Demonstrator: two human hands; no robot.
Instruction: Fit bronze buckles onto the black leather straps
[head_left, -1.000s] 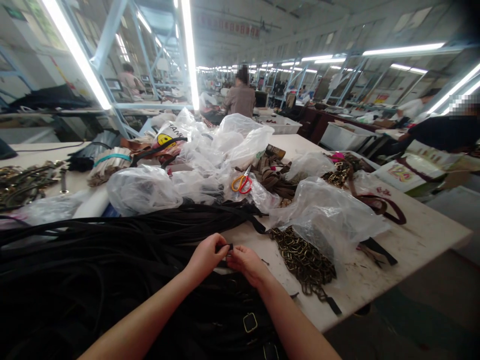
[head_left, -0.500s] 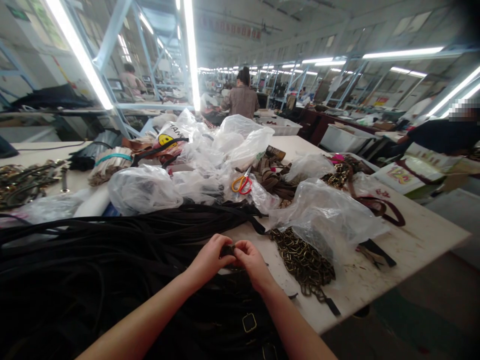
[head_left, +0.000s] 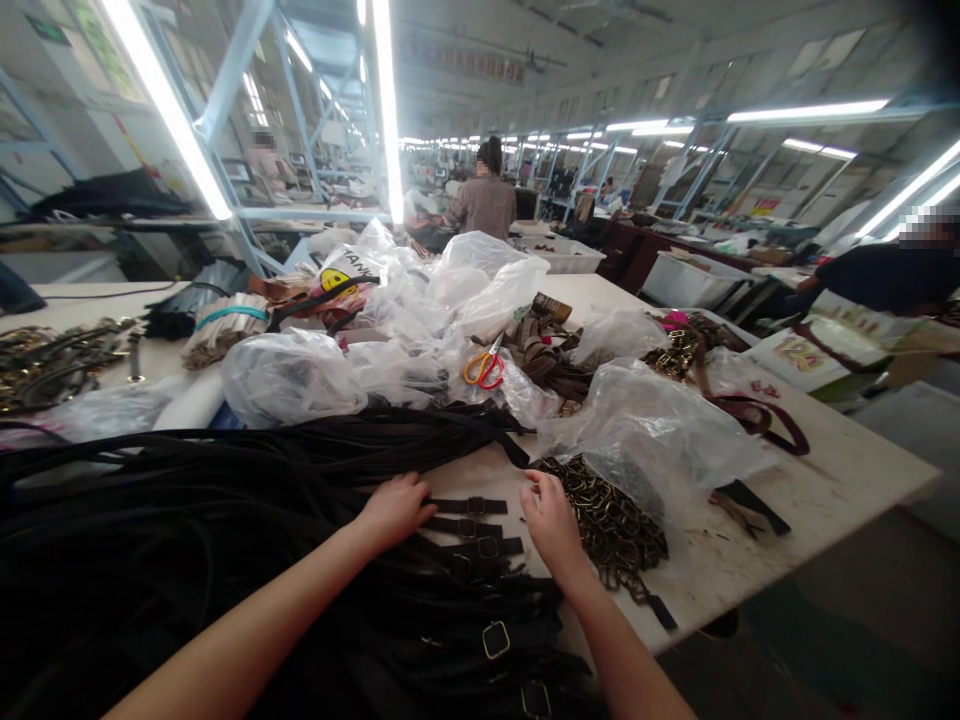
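My left hand [head_left: 397,512] is closed around a black strap [head_left: 491,507] whose end, with a slide buckle [head_left: 475,505], sticks out to the right onto the table. Below it, other black straps [head_left: 502,547] lie side by side, their buckled ends pointing right. Fingers loosely bent and a little apart, my right hand [head_left: 551,515] is just left of a heap of bronze-coloured metal buckles [head_left: 619,525]; nothing shows in it. A large mass of black straps [head_left: 187,560] spreads under my left forearm.
Clear plastic bags [head_left: 652,430] cover part of the buckle heap and the table's middle. Scissors [head_left: 485,368] with red and yellow handles lie on the bags. A bundle of pale strips [head_left: 225,325] is at the left. A co-worker [head_left: 484,200] is beyond the table.
My hands were together, pinching a small dark piece. They have parted: the left moved left and down onto a strap, the right moved right toward the buckles. Buckled strap ends now show between them.
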